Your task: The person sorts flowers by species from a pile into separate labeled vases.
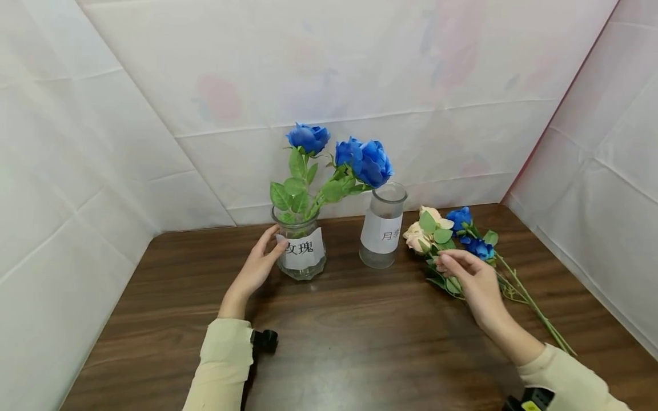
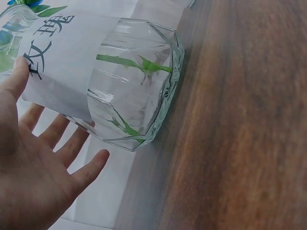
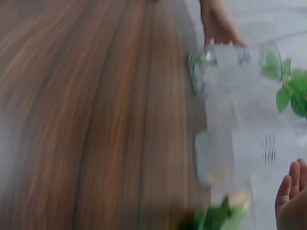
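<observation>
A faceted glass vase (image 1: 303, 268) with a white label stands upright, several blue flowers (image 1: 374, 164) in it. My left hand (image 1: 255, 265) holds its left side, thumb on the label and fingers reaching behind; the lower fingers are spread in the left wrist view. Green stem ends (image 2: 153, 66) show through the glass. My right hand (image 1: 475, 285) hovers at the lying flowers, thumb and fingertips close together; in the right wrist view its fingers (image 3: 295, 179) look loosely bent with nothing seen between them. Cream flowers (image 1: 418, 237) and blue flowers (image 1: 478, 248) lie beneath it.
A taller cylindrical glass vase (image 1: 377, 260) with a white label stands between the labelled vase and the lying flowers. Long stems (image 1: 545, 319) stretch toward the right front of the wooden table (image 1: 329, 354). Pale cloth (image 1: 288, 68) encloses the back and sides.
</observation>
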### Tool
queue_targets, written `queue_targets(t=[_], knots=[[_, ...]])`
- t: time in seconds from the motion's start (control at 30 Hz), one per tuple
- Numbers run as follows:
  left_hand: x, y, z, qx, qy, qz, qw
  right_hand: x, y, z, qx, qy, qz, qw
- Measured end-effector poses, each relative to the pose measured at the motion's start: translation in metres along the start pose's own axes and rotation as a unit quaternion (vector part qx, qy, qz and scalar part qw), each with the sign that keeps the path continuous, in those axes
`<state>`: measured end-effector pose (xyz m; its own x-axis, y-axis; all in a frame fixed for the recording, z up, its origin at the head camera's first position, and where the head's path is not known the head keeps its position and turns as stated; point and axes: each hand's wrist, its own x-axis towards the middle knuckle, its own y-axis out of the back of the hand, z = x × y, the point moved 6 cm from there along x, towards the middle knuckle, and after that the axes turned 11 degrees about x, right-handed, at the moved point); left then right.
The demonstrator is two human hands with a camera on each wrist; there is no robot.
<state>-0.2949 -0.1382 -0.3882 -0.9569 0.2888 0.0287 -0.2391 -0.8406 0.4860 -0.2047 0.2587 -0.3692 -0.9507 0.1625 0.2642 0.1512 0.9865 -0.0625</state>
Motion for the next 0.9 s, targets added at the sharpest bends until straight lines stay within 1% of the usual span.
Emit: queue_targets(t=[0.07, 0.17, 0.3, 0.33, 0.47, 0.67, 0.8, 0.87, 0.9], knots=[[0.001, 0.000, -0.002, 0.003, 0.001, -0.001, 1.0000, -0.001, 0.016, -0.001, -0.030, 0.002, -0.002, 0.9996], [0.006, -0.001, -0.014, 0.000, 0.003, 0.003, 1.0000, 0.000, 0.039, -0.002, -0.081, 0.001, 0.001, 0.9967], [0.014, -0.003, -0.030, 0.001, -0.004, 0.014, 0.9999, 0.004, 0.069, -0.003, -0.158, -0.009, -0.001, 0.9874], [0.015, -0.003, -0.031, 0.002, -0.008, 0.017, 0.9998, 0.005, 0.076, -0.003, -0.173, -0.013, -0.003, 0.9848], [0.017, -0.003, -0.032, 0.002, -0.019, 0.026, 0.9995, 0.008, 0.103, -0.003, -0.221, -0.035, -0.005, 0.9746], [0.017, -0.003, -0.033, 0.005, -0.018, 0.027, 0.9995, 0.015, 0.139, 0.003, -0.274, -0.065, 0.003, 0.9596], [0.017, -0.004, -0.032, 0.001, -0.011, 0.022, 0.9997, 0.021, 0.155, 0.012, -0.290, -0.085, -0.001, 0.9534], [0.015, -0.003, -0.029, -0.006, -0.008, 0.017, 0.9998, 0.024, 0.160, 0.016, -0.306, -0.089, -0.003, 0.9480], [0.013, -0.002, -0.024, -0.007, -0.007, 0.015, 0.9998, 0.026, 0.162, 0.018, -0.316, -0.090, -0.006, 0.9445]])
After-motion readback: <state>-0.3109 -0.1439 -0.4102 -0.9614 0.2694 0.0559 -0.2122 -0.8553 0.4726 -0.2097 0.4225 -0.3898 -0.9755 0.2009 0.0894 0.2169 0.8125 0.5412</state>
